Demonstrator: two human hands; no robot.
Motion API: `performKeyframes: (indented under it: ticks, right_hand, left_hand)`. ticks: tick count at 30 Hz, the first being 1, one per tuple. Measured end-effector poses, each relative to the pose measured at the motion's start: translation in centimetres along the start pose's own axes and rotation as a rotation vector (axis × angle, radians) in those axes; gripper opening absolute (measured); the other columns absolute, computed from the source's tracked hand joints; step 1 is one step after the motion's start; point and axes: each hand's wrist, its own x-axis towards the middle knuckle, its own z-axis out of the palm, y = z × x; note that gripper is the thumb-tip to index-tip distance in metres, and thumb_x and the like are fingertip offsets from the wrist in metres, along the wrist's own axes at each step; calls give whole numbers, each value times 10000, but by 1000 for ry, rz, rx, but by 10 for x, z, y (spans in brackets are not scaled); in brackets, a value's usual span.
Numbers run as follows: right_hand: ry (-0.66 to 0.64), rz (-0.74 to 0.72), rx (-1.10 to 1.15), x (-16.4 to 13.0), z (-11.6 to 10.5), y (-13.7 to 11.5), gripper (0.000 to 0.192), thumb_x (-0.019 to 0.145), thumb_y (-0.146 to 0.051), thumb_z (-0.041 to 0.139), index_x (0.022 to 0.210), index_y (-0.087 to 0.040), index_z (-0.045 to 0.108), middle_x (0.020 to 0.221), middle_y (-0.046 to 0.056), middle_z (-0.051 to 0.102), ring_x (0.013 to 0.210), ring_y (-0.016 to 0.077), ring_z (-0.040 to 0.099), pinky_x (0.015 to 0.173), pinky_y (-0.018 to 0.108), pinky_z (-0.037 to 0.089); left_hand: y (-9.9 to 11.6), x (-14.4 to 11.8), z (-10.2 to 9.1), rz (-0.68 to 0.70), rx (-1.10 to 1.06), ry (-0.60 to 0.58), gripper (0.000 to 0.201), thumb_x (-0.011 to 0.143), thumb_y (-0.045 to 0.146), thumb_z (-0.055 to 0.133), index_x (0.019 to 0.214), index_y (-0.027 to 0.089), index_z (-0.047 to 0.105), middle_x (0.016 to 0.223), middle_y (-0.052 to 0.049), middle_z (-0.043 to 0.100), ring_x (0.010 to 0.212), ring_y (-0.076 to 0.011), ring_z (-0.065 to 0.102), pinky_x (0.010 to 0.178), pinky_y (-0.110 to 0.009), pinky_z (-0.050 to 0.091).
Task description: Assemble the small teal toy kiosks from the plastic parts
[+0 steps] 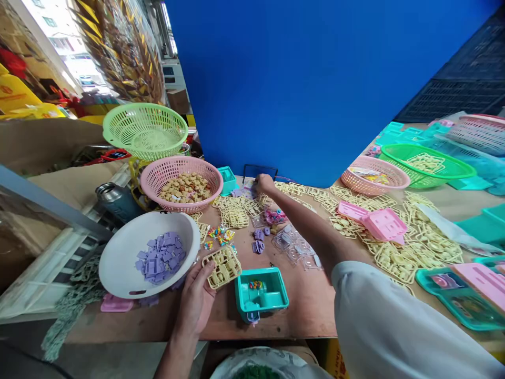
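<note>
The left hand (196, 301) is near the body, fingers curled in a grip; the right hand (263, 184) is stretched far forward, arm straight.

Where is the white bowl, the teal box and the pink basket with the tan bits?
white bowl (118, 263): head view, bare inner wall.
teal box (276, 295): head view, right inner wall.
pink basket (158, 176): head view, left mesh rim.
</note>
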Motion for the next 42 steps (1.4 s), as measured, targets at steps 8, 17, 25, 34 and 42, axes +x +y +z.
performKeyframes:
  ticks: [8, 17, 25, 34, 42]
  right_hand:
    - [114, 109, 165, -9, -14, 12, 273, 953, -179, 684, 1202, -119, 779, 1214, 180, 800, 1127, 278, 736, 881, 277, 515]
    - [267, 32, 443, -34, -47, 18, 185, 931, -230, 662, 1009, -120, 790, 958, 121, 809, 929, 243, 732, 779, 264, 524]
    - [278, -578, 850, -176, -62, 15, 356, 980, -543, 739, 889, -205, 676, 874, 34, 671, 806, 177, 629, 726, 312, 526]
    - [219, -993, 284, -309, -60, -7, 292, 1115, -223, 476, 895, -193, 666, 856, 85, 671, 816, 225, 538, 773, 389, 441]
    - [275, -941, 225, -307, -39, -6, 338, 1099, -434, 563, 1005, -157, 732, 929, 126, 674, 914, 276, 555, 815, 420, 460]
  left_hand:
    - [-6, -1, -1, -16, 26, -25, 482, 645, 406, 985, 1031, 174, 814, 1088, -122, 852, 1161, -363, 789, 974, -465, 681]
    - [0, -10, -6, 24, 42, -40, 463, 658, 416, 987, 1016, 176, 817, 1080, -124, 855, 1176, -368, 786, 987, -469, 679]
    - [16, -37, -16, 217, 75, -55, 490, 707, 440, 984, 1098, 202, 809, 1234, -121, 829, 1249, -338, 756, 1083, -484, 636]
    - [24, -51, -14, 315, 88, -87, 446, 721, 452, 988, 1054, 215, 811, 1178, -95, 842, 1212, -318, 769, 1047, -477, 657]
    - [12, -48, -2, 359, 140, -137, 428, 758, 443, 958, 1085, 225, 788, 1247, -91, 814, 1272, -300, 734, 1089, -416, 612]
